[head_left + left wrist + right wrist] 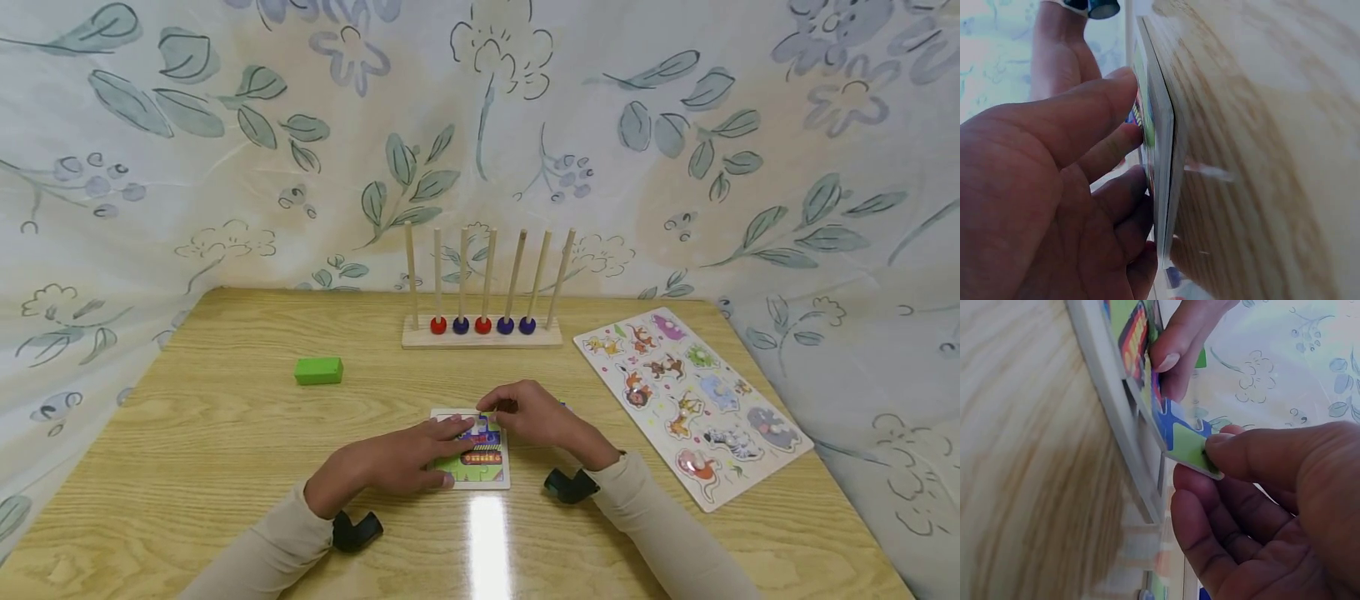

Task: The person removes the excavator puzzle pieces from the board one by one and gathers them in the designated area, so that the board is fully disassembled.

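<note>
A small jigsaw puzzle (480, 477) with a white-edged tray lies on the table, its picture colourful with green, red and blue. My left hand (397, 458) rests on its left side, fingers and thumb extended across the face. At the upper right corner, my right hand (528, 415) pinches a green and blue puzzle piece (1188, 445) between thumb and fingers. This piece is tilted up from the tray, and a bare part of the tray shows below it in the right wrist view. My left hand hides part of the picture.
Behind the puzzle stands a wooden peg rack (480, 337) with red and dark blue beads on several rods. A green block (318, 371) lies at left, an animal puzzle board (686, 400) at right. Some small blue thing (564, 406) peeks out behind my right hand.
</note>
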Available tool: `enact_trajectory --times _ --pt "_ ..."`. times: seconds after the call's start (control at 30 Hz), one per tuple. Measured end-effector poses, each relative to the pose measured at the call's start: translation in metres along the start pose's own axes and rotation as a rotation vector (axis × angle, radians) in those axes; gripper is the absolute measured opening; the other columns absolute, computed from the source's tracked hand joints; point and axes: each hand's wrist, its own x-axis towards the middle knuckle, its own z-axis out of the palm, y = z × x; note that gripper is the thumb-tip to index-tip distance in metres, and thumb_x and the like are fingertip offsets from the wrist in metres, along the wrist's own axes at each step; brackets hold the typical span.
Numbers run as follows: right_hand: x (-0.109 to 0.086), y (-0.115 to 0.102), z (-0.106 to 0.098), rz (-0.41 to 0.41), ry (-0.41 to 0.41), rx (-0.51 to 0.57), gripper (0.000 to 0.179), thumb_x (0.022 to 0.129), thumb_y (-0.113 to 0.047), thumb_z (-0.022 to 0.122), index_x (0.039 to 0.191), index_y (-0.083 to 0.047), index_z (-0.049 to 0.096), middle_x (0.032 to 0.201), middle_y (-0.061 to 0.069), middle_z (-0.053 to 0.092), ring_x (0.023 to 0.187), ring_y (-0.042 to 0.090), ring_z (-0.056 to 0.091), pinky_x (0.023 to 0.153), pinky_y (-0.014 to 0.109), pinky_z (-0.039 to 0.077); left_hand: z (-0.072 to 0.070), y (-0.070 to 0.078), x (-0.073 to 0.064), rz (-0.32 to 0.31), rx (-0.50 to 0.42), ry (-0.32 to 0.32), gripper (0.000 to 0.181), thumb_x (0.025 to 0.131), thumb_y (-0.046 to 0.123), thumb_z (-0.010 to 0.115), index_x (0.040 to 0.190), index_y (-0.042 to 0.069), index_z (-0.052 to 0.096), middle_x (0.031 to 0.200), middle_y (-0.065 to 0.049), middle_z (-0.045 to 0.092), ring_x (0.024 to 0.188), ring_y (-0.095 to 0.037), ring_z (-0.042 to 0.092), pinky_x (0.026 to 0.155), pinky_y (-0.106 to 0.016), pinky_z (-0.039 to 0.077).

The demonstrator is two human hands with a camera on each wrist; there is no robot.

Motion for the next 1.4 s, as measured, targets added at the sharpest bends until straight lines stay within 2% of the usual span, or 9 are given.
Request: enact_trajectory --times 0.43,0.63,0.87,1.07,1.27,1.4 --pt "0.001 0.005 -0.001 -0.02 -0.012 0.035 0.019 0.093 0.001 0.061 0.105 -0.006 0.074 0.103 0.001 0.07 0.088 0.01 0.061 0.075 0.026 0.051 -0.001 0.005 -0.001 0.009 0.024 0.014 0.057 0.102 0.031 0.052 0.154 0.018 0.032 0.161 -0.007 0.018 0.146 -0.027 0.015 0.114 -0.048 0.021" --pt "0.004 0.005 0.001 0.014 -0.002 0.066 0.019 0.093 0.002 0.061 0.105 -0.005 0.074 0.103 0.002 0.07 0.091 0.012 0.062 0.078 0.028 0.051 0.0 0.006 -0.001 -0.019 0.043 0.023 0.053 0.102 0.036 0.051 0.151 0.02 0.04 0.161 -0.005 0.019 0.146 -0.027 0.016 0.114 -0.048 0.022" --pt "0.004 0.005 0.004 0.051 0.011 0.086 0.02 0.093 0.003 0.059 0.105 -0.002 0.074 0.104 0.005 0.071 0.096 0.015 0.064 0.081 0.03 0.052 0.002 0.008 0.0 -0.034 0.117 0.023 0.053 0.102 0.038 0.049 0.15 0.02 0.04 0.16 -0.006 0.021 0.145 -0.027 0.021 0.113 -0.047 0.025" --pt "0.005 0.003 0.003 0.082 0.013 0.104 0.02 0.094 0.003 0.058 0.105 -0.002 0.074 0.104 0.006 0.071 0.097 0.017 0.064 0.082 0.03 0.052 0.0 0.014 0.0 -0.06 0.135 0.047 0.052 0.101 0.038 0.051 0.149 0.02 0.043 0.159 -0.006 0.024 0.144 -0.028 0.023 0.112 -0.046 0.027" --pt "0.003 0.006 0.004 0.092 -0.005 0.147 0.02 0.095 0.001 0.057 0.106 -0.003 0.074 0.106 0.006 0.07 0.099 0.017 0.063 0.083 0.03 0.051 0.001 0.016 0.0 -0.056 0.164 0.061 0.049 0.101 0.037 0.052 0.147 0.022 0.046 0.159 -0.005 0.025 0.143 -0.028 0.025 0.111 -0.044 0.029" --pt "0.001 0.007 0.006 0.088 0.017 0.168 0.02 0.095 0.001 0.057 0.107 -0.001 0.073 0.105 0.008 0.071 0.098 0.019 0.064 0.082 0.03 0.051 0.002 0.016 0.0 -0.041 0.19 0.058 0.049 0.101 0.036 0.052 0.147 0.02 0.047 0.158 -0.006 0.026 0.143 -0.028 0.026 0.111 -0.044 0.03"
